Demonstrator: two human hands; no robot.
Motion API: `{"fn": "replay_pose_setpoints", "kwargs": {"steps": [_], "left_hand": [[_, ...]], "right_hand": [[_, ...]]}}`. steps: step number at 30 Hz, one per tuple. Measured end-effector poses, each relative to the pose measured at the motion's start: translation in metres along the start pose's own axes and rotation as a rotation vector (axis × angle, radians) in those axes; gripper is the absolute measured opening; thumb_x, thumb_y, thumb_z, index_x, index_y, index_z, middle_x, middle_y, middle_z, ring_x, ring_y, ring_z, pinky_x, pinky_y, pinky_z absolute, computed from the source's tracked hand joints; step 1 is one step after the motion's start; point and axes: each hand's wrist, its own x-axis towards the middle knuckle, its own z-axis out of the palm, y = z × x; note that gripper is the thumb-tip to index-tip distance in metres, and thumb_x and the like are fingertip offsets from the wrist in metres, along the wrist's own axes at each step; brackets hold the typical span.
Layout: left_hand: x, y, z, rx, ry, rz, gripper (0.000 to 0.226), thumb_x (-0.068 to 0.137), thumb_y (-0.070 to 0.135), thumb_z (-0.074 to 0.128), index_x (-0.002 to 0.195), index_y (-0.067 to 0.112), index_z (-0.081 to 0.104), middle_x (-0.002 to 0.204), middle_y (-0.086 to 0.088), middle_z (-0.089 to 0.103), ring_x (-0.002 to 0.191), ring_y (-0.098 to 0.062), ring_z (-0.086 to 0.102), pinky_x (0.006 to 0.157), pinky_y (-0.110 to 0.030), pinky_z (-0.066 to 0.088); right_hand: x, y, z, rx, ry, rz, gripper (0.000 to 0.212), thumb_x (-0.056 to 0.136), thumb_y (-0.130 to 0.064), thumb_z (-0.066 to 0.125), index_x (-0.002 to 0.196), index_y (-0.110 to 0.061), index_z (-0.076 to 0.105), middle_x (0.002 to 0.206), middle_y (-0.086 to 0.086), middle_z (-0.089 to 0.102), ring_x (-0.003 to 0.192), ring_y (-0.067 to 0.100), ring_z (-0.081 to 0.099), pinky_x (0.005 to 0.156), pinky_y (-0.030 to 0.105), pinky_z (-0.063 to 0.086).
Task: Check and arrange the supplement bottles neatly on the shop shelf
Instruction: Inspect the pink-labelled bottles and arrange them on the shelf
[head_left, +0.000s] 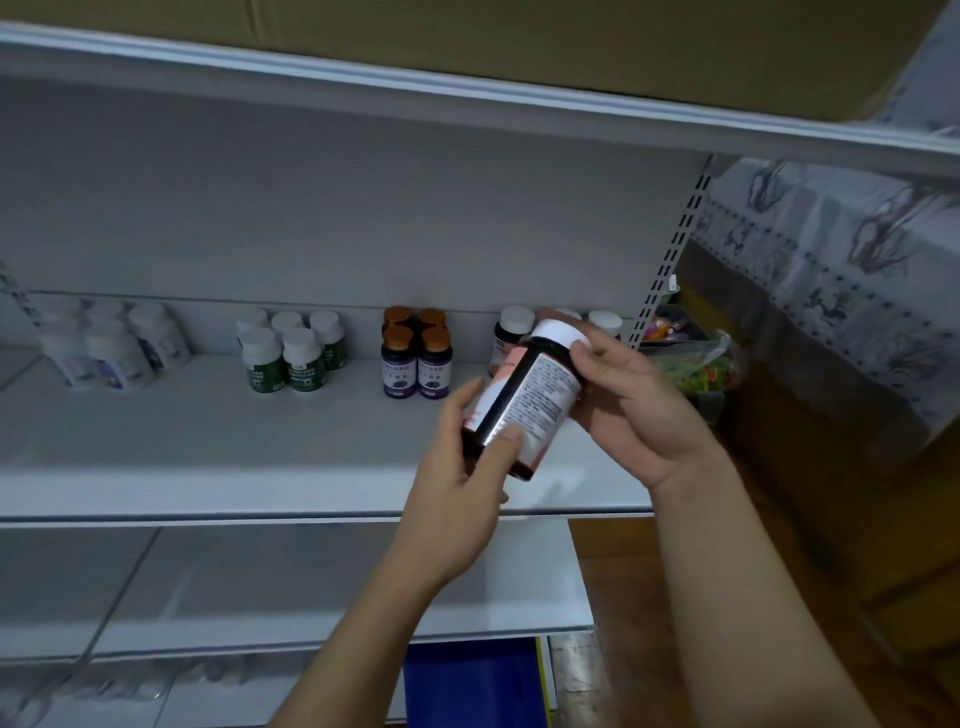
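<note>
Right now both hands hold a tilted dark bottle (522, 397) above the shelf (208, 441): the left hand (462, 483) pinches its base, the right hand (631, 410) grips its white cap.

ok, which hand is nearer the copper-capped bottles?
Left. The left hand grips the base of the dark bottle, just right of and in front of the copper-capped bottles; the right hand holds its cap end, farther right.

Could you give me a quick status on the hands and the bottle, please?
Left hand grips the bottle at its base, right hand at the cap. Bottle tilted, label up, over the shelf. Nothing blocking the shelf front.
</note>
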Motion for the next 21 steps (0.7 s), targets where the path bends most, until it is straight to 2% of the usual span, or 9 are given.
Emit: {"fn": "replay_pose_setpoints", "kwargs": {"steps": [2, 4, 7, 10, 13, 15, 17, 21], "left_hand": [[0.0, 0.001, 0.001, -0.025, -0.008, 0.0, 0.041, 0.087, 0.046, 0.048, 0.127, 0.038, 0.046, 0.104, 0.014, 0.066, 0.082, -0.022, 0.064, 0.062, -0.032, 0.054], [0.001, 0.0, 0.001, -0.04, -0.02, -0.019, 0.038, 0.088, 0.048, 0.046, 0.124, 0.037, 0.048, 0.103, 0.013, 0.067, 0.084, -0.024, 0.066, 0.062, -0.033, 0.053], [0.001, 0.0, 0.002, 0.082, -0.043, -0.01, 0.043, 0.083, 0.055, 0.054, 0.122, 0.041, 0.047, 0.105, 0.014, 0.064, 0.087, -0.008, 0.064, 0.069, -0.027, 0.051], [0.001, 0.004, 0.004, 0.322, -0.043, -0.002, 0.064, 0.072, 0.058, 0.072, 0.124, 0.046, 0.036, 0.114, 0.021, 0.051, 0.1, 0.005, 0.054, 0.075, -0.013, 0.044], [0.002, 0.005, 0.006, 0.458, 0.008, 0.041, 0.076, 0.069, 0.051, 0.078, 0.132, 0.038, 0.037, 0.115, 0.017, 0.041, 0.098, 0.01, 0.046, 0.068, -0.005, 0.037], [0.004, 0.005, 0.006, 0.466, 0.032, 0.036, 0.075, 0.069, 0.047, 0.079, 0.133, 0.037, 0.04, 0.113, 0.013, 0.039, 0.094, 0.01, 0.046, 0.064, -0.003, 0.037], [0.005, 0.005, 0.005, 0.434, 0.05, 0.046, 0.068, 0.069, 0.046, 0.079, 0.128, 0.04, 0.045, 0.108, 0.014, 0.043, 0.092, 0.007, 0.048, 0.064, -0.004, 0.04], [0.001, 0.004, 0.003, 0.316, 0.072, 0.103, 0.056, 0.076, 0.048, 0.075, 0.125, 0.045, 0.049, 0.107, 0.017, 0.059, 0.094, -0.002, 0.059, 0.073, -0.017, 0.049]], "right_hand": [[-0.001, 0.002, -0.004, 0.068, -0.045, -0.013, 0.049, 0.088, -0.014, 0.058, 0.136, -0.004, 0.052, 0.133, 0.028, 0.052, 0.122, 0.039, 0.048, 0.109, 0.052, 0.035], [-0.002, 0.003, -0.004, 0.114, -0.051, -0.018, 0.055, 0.081, -0.016, 0.069, 0.133, -0.005, 0.055, 0.131, 0.027, 0.053, 0.121, 0.038, 0.048, 0.11, 0.054, 0.033], [-0.003, 0.002, 0.002, 0.048, 0.07, 0.002, 0.047, 0.075, -0.015, 0.069, 0.121, -0.01, 0.064, 0.117, 0.016, 0.062, 0.11, 0.031, 0.056, 0.097, 0.046, 0.046], [-0.004, 0.001, 0.01, -0.085, 0.16, -0.008, 0.045, 0.066, -0.019, 0.073, 0.11, -0.015, 0.068, 0.106, 0.011, 0.066, 0.093, 0.021, 0.064, 0.08, 0.034, 0.052], [-0.005, 0.001, 0.017, -0.177, 0.201, -0.037, 0.052, 0.062, -0.023, 0.076, 0.112, -0.012, 0.067, 0.101, 0.007, 0.069, 0.087, 0.015, 0.068, 0.082, 0.034, 0.053], [-0.005, 0.002, 0.019, -0.202, 0.212, -0.057, 0.053, 0.062, -0.025, 0.076, 0.112, -0.01, 0.067, 0.097, 0.005, 0.07, 0.085, 0.013, 0.068, 0.08, 0.032, 0.054], [-0.006, 0.002, 0.018, -0.206, 0.206, -0.073, 0.047, 0.065, -0.028, 0.074, 0.108, -0.011, 0.068, 0.098, 0.006, 0.07, 0.088, 0.014, 0.067, 0.079, 0.031, 0.053], [-0.009, 0.001, 0.013, -0.142, 0.177, -0.093, 0.037, 0.076, -0.03, 0.066, 0.108, -0.011, 0.069, 0.105, 0.007, 0.07, 0.097, 0.017, 0.064, 0.077, 0.031, 0.053]]}}
